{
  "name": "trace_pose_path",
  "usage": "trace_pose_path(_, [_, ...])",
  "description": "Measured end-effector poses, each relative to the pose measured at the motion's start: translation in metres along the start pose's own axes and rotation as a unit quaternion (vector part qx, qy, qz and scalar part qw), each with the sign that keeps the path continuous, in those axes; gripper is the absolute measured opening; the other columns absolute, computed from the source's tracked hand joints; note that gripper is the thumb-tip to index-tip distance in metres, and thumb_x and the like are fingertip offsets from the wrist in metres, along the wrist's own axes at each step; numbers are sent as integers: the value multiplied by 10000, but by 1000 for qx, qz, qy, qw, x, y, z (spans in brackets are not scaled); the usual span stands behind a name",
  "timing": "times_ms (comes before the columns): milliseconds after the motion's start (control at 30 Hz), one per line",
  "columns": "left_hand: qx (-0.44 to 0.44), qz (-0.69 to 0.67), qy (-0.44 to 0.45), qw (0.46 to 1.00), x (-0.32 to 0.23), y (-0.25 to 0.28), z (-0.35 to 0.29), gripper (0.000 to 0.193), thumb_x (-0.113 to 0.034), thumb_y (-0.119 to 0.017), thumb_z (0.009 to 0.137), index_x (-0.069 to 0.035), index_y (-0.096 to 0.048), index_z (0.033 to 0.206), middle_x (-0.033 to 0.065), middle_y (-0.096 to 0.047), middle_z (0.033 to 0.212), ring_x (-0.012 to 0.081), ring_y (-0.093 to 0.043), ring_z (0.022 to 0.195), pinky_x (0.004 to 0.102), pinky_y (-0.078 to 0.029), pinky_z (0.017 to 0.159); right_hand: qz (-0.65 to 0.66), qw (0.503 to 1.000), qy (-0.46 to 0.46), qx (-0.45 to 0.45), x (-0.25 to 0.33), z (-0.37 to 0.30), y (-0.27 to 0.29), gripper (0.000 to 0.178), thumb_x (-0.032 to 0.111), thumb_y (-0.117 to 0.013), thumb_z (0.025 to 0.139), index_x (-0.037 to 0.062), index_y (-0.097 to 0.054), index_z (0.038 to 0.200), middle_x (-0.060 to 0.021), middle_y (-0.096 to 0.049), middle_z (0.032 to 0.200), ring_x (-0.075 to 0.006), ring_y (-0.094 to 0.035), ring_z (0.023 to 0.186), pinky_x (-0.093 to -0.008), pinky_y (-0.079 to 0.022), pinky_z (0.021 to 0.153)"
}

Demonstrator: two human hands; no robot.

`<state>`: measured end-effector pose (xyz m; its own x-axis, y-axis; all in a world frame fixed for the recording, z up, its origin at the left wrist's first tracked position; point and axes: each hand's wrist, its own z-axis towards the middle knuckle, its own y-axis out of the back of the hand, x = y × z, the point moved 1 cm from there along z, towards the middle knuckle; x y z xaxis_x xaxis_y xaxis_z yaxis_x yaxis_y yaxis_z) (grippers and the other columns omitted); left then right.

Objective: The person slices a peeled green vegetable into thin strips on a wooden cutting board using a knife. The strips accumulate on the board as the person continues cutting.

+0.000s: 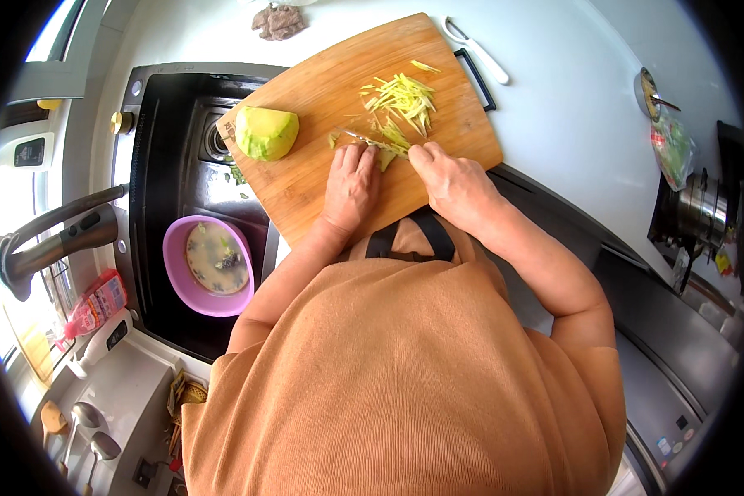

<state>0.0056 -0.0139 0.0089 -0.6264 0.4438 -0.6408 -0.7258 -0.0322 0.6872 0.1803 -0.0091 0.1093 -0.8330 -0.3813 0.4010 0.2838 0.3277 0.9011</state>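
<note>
A wooden cutting board [322, 91] lies across the edge of a black sink. My left hand [351, 183] presses flat on a small piece of pale green vegetable [386, 157] at the board's near side. My right hand [450, 182] grips a knife whose thin blade [364, 139] points left over that piece. A pile of thin yellow-green strips [403, 99] lies just beyond the blade. A larger green vegetable chunk [265, 132] rests on the board's left end.
A pink bowl [174, 269] with cloudy water sits in the sink [165, 149]; a tap [54, 240] reaches over from the left. A white peeler [479, 51] lies on the white counter beyond the board. A steel pot [703, 211] stands at far right.
</note>
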Motion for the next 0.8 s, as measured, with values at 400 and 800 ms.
trace_pose_path(400, [-16,7,-29,999,1,-1,1,301,14,-623,751,23,-576,1047,170,-551,1004,335,-521,918,399,-453,827,-11,1000,-8,-24,3,11,-20,239,-36,-537,801,22,-437,1011,-186,-567,916,-357,-660,731,-427,-560,620])
trace_pose_path(800, [-7,-9,7,1000,1,-1,-1,286,17,-611,770,-8,-564,1051,178,-541,1035,367,-516,920,418,-453,824,15,999,-1,-45,2,1,-6,217,-41,-522,797,23,-441,988,-173,-554,883,-379,-634,709,-456,-533,602])
